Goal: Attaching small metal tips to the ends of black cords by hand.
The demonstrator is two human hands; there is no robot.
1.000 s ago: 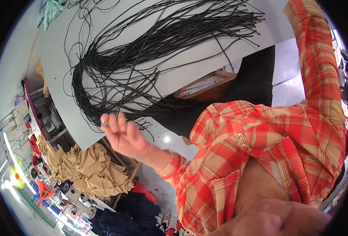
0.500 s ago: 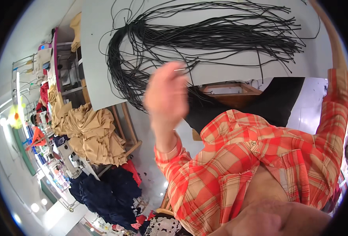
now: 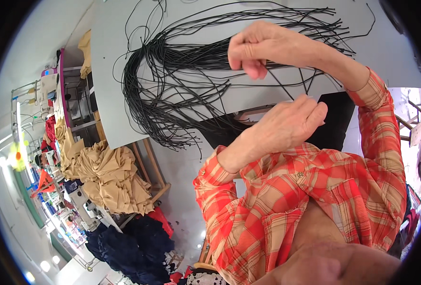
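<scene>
A large bundle of thin black cords lies on the pale grey table, gathered at its left and fanned out toward the right. Over the cords is my right hand, its fingers curled; what they hold, if anything, is hidden. Closer to my body, my left hand is closed in a pinch beside the table's near edge. One black cord stretches from beneath my right hand to the fingers of my left. A small pale tip shows by the left fingertips, too small to name.
The table has a near edge with cord ends hanging over it. Piles of tan fabric and dark navy fabric stand at the left, by a wooden frame. Black cloth lies below the table edge.
My left hand has moved right and lower, away from the cords. My right hand has come in from the far right over the bundle. A cord now spans between the hands.
</scene>
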